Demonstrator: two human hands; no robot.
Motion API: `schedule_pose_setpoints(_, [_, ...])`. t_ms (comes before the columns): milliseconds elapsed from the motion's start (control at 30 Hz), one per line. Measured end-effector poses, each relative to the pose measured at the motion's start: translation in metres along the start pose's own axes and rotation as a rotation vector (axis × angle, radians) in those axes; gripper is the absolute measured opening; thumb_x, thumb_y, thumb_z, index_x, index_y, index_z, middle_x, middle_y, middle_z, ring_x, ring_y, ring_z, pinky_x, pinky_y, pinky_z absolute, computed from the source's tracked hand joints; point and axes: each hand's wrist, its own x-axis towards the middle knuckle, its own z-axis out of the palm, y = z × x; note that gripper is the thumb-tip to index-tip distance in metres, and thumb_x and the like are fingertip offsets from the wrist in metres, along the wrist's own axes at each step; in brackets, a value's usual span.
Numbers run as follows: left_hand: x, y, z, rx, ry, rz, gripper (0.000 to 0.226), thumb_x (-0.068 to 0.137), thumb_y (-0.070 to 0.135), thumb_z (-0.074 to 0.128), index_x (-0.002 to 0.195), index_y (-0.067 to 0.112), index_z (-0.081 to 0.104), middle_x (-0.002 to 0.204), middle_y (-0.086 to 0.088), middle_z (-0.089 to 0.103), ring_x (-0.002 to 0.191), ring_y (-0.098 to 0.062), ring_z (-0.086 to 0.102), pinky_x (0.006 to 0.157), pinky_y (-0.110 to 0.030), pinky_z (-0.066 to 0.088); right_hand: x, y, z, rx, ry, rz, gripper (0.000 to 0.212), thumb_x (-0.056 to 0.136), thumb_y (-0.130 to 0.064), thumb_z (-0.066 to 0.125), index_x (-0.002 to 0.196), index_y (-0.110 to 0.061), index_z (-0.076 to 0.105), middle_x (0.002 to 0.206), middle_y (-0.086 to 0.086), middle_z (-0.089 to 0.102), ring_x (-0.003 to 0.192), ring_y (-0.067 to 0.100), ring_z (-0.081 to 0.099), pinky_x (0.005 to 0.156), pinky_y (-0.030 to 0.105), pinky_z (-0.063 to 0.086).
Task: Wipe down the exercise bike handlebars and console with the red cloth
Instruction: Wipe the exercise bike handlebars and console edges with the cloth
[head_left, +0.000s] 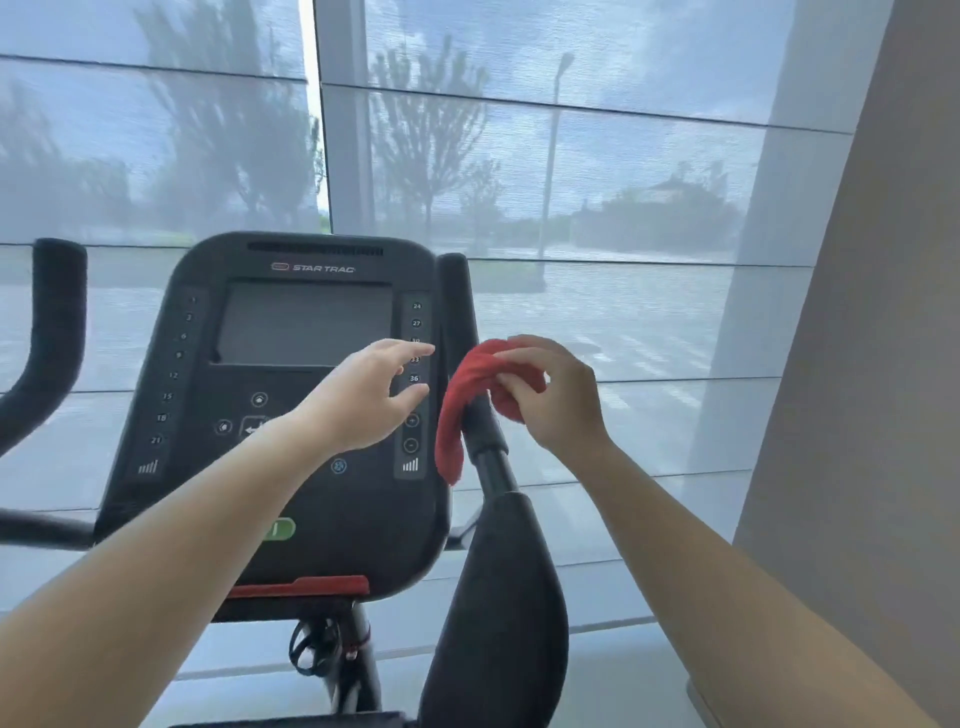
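Observation:
The black console (291, 395) of the exercise bike fills the middle of the view, its grey screen dark. The right handlebar (457, 306) rises just to its right, and the left handlebar (54, 322) curves up at the far left. A red cloth (460, 410) is draped over the right handlebar, one end hanging down. My right hand (545, 389) is shut on the cloth's upper bunch, right of the bar. My left hand (363, 395) hovers in front of the console's right button column, fingers spread, holding nothing.
A padded black armrest (498, 597) sits below the right handlebar. A red strip (301, 586) edges the console's base above the bike stem. Shaded windows stand behind, and a grey wall (872, 364) runs along the right.

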Motion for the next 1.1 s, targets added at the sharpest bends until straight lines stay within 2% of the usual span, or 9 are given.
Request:
schedule_pose_setpoints(67, [0.022,0.002,-0.007,0.028,0.020,0.028,0.050,0.091,0.023,0.053,0.139,0.025,0.039,0.144,0.004,0.039,0.122,-0.015,0.046,0.099,-0.025,0.035,-0.002,0.010,0.009,-0.084,-0.142,0.035,0.025,0.081,-0.005,0.064,0.099,-0.019,0.073,0.112,-0.011,0.064,0.101,-0.001,0.057,0.090,0.011,0.044])
schedule_pose_setpoints(167, [0.050,0.010,-0.010,0.081,0.081,0.096,0.057,0.092,0.018,0.049,0.145,0.026,0.028,0.152,0.007,0.024,0.133,-0.014,0.034,0.105,-0.023,0.025,-0.008,0.015,0.015,-0.107,-0.161,0.126,0.022,0.082,-0.025,0.066,0.104,-0.027,0.070,0.107,-0.019,0.063,0.095,-0.005,0.053,0.080,-0.003,0.033])
schedule_pose_setpoints(267, [0.070,0.011,-0.010,0.152,0.097,0.136,0.064,0.092,0.011,0.043,0.148,0.027,0.017,0.156,0.012,0.010,0.139,-0.014,0.024,0.106,-0.026,0.027,-0.002,0.009,0.021,-0.118,-0.118,0.163,0.020,0.078,-0.038,0.071,0.095,-0.029,0.073,0.094,-0.019,0.067,0.088,-0.002,0.058,0.081,0.010,0.041])
schedule_pose_setpoints(400, [0.085,0.005,-0.010,0.201,0.074,0.163,0.069,0.089,-0.002,0.037,0.149,0.025,0.013,0.156,0.016,0.006,0.138,-0.012,0.028,0.094,-0.019,0.033,0.004,0.007,0.026,-0.096,-0.100,0.255,0.024,0.075,-0.028,0.072,0.099,-0.031,0.071,0.099,-0.012,0.070,0.086,0.000,0.058,0.084,0.016,0.045])
schedule_pose_setpoints(567, [0.086,-0.002,-0.003,0.153,0.106,0.179,0.080,0.081,-0.009,0.037,0.148,0.027,0.014,0.154,0.018,0.008,0.133,-0.014,0.036,0.097,-0.028,0.041,-0.008,0.015,0.020,-0.092,-0.124,0.231,0.023,0.078,-0.019,0.069,0.096,-0.032,0.073,0.083,-0.022,0.064,0.070,-0.013,0.055,0.067,-0.004,0.037])
schedule_pose_setpoints(667, [0.085,-0.004,0.004,0.098,0.150,0.179,0.073,0.087,-0.003,0.039,0.148,0.028,0.013,0.153,0.020,0.007,0.128,-0.011,0.039,0.090,-0.023,0.039,0.002,0.015,0.027,-0.034,-0.094,0.232,0.021,0.077,-0.016,0.070,0.091,-0.031,0.075,0.083,-0.024,0.066,0.067,-0.024,0.052,0.067,-0.006,0.036])
schedule_pose_setpoints(833, [0.083,-0.006,0.013,0.081,0.171,0.190,0.065,0.096,0.025,0.043,0.149,0.029,0.006,0.153,0.022,-0.003,0.125,-0.011,0.042,0.089,-0.021,0.035,0.015,0.014,0.033,0.012,-0.103,0.211,0.021,0.076,-0.013,0.071,0.090,-0.029,0.075,0.096,-0.022,0.070,0.070,-0.023,0.054,0.072,-0.001,0.042])
schedule_pose_setpoints(967, [0.083,-0.008,0.019,0.064,0.186,0.184,0.069,0.094,0.034,0.046,0.148,0.030,0.003,0.153,0.021,-0.004,0.114,-0.013,0.048,0.084,-0.021,0.036,0.001,0.019,0.017,0.037,-0.216,0.220,0.021,0.077,-0.016,0.072,0.093,-0.030,0.074,0.100,-0.022,0.068,0.054,-0.014,0.056,0.051,0.004,0.040])
schedule_pose_setpoints(1100, [0.087,-0.013,0.021,0.077,0.211,0.212,0.074,0.092,0.029,0.053,0.148,0.032,0.005,0.153,0.021,0.000,0.107,-0.011,0.050,0.079,-0.021,0.039,0.004,0.024,0.019,0.000,-0.199,0.216,0.020,0.076,-0.024,0.075,0.093,-0.033,0.074,0.112,-0.021,0.056,0.087,-0.012,0.053,0.076,0.000,0.042])
